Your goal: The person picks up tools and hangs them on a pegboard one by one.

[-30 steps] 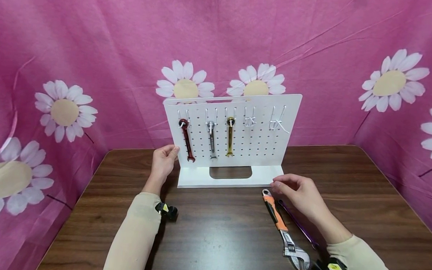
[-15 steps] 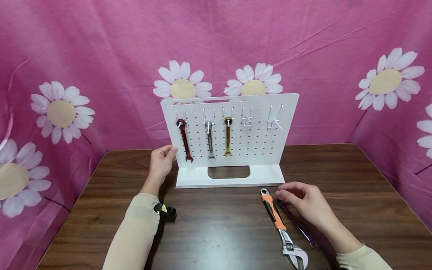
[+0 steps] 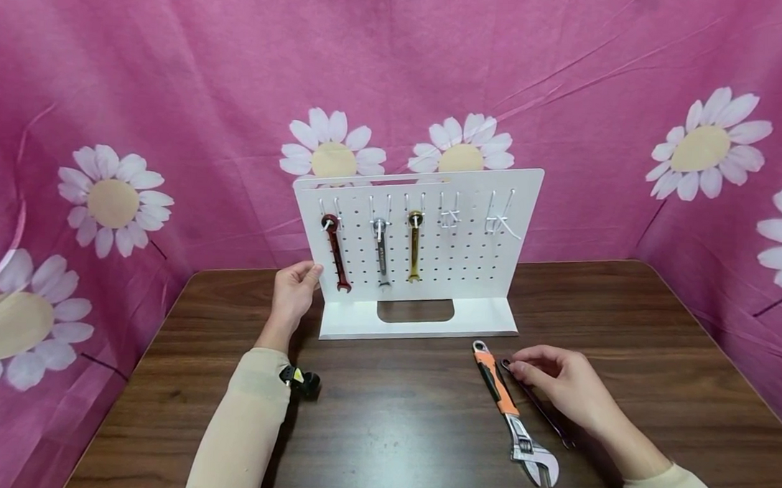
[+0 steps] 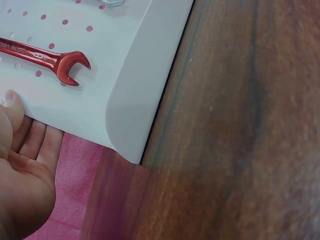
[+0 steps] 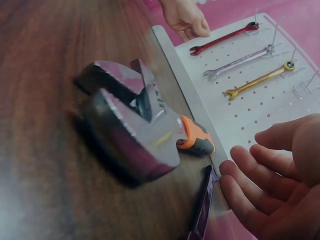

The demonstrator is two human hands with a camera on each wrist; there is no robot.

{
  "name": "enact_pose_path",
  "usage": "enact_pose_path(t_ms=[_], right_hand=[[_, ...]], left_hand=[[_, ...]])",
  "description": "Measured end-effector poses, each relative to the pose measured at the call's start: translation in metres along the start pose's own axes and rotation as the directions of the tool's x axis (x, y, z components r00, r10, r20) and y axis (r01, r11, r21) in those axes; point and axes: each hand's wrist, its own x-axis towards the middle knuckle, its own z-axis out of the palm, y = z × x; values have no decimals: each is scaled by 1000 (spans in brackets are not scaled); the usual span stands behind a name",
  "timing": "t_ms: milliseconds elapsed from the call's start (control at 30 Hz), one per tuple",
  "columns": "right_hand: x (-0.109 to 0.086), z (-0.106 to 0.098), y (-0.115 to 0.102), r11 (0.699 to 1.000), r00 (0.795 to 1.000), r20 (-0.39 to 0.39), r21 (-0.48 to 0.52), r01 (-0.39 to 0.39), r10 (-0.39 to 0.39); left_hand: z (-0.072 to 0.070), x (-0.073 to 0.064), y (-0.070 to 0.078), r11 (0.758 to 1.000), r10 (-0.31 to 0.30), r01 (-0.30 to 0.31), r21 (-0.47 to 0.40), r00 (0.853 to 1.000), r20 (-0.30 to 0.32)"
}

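Note:
My left hand (image 3: 292, 296) pinches the left edge of a white pegboard stand (image 3: 461, 315), thumb on the front and fingers behind, as the left wrist view shows. On its hooks hang a red wrench (image 3: 337, 256), a silver wrench (image 3: 382, 252) and a gold wrench (image 3: 414, 250). Over the table at right, my right hand (image 3: 570, 388) has its fingertips right by the ring end of a purple wrench (image 3: 540, 409). Thumb and fingers stand apart in the right wrist view, nothing between them. An adjustable wrench (image 3: 503, 395) with orange and black handle lies just left of the purple one.
Two hooks at the board's right, a short hook (image 3: 449, 216) and a longer hook (image 3: 500, 223), carry no tool. The brown wooden table (image 3: 385, 416) extends in front of the board. A pink cloth (image 3: 242, 74) with white flowers hangs behind and at both sides.
My right hand has moved from the stand's front right corner back toward me, down to the purple wrench's ring end. The left hand keeps its hold on the board's edge.

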Motion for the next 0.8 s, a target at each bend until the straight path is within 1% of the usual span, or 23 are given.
enact_pose_path(t_ms=[133, 367, 700, 800], right_hand=[[-6, 0, 4, 999, 1000, -13, -44, -12, 12], [-12, -1, 8, 992, 998, -11, -101, -69, 68], [-21, -2, 13, 988, 996, -31, -130, -88, 84], [-23, -4, 16, 983, 996, -42, -168, -80, 74]], left_hand=[[0, 0, 0, 1000, 3, -3, 2, 1000, -3], [-1, -1, 0, 1000, 10, -10, -18, 1000, 6], [0, -1, 0, 1000, 4, -4, -27, 1000, 8], [-1, -1, -1, 1000, 6, -6, -21, 1000, 7]])
